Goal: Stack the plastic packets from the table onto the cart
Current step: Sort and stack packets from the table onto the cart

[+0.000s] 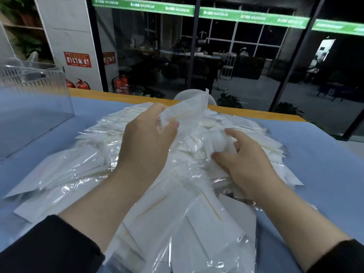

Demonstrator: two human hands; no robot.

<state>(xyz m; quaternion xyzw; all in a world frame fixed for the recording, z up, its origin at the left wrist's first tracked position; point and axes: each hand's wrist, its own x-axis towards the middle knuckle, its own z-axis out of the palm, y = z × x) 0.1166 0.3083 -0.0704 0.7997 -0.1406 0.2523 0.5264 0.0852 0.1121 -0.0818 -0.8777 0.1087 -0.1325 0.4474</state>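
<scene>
Dim, cool indoor light falls from above onto a blue table point(325, 174). Bright glare streaks flash on the heap of clear plastic packets point(177, 194) near the viewer. The far glass wall point(246, 56) is dark and mirrors the room faintly. Wide-angle distortion bends straight lines at the edges. The right hand point(246, 160) looks slightly motion-blurred; the far background is soft and grainy.

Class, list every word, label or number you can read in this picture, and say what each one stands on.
"MAXIMUM", repeated along the green strip on the glass wall.
Characters beside it: blurred.
Red wall signs: too blurred to read.
Fire extinguishers: labels too small.
Plastic packets: no readable text.
</scene>
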